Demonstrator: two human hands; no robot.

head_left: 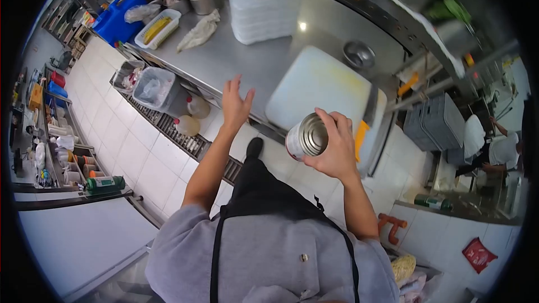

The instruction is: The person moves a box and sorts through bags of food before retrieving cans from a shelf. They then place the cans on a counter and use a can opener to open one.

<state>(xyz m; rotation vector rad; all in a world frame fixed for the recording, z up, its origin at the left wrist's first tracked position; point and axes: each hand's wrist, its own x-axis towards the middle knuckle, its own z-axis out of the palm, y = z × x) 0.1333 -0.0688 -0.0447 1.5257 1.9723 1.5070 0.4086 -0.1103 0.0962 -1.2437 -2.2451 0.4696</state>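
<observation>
My right hand is wrapped round a metal tin can, held tilted in front of the counter edge; a ridged metal end of it faces my palm side. Behind the can lies a white cutting board with yellowish stains. A knife with a yellow handle rests at the board's right side, close to my right hand. My left hand is raised near the counter's front edge, fingers apart, holding nothing.
On the steel counter stand stacked white foam boxes, a metal bowl, a crumpled cloth and a white basket. Bins and jugs sit below. Grey crates and another person are at right.
</observation>
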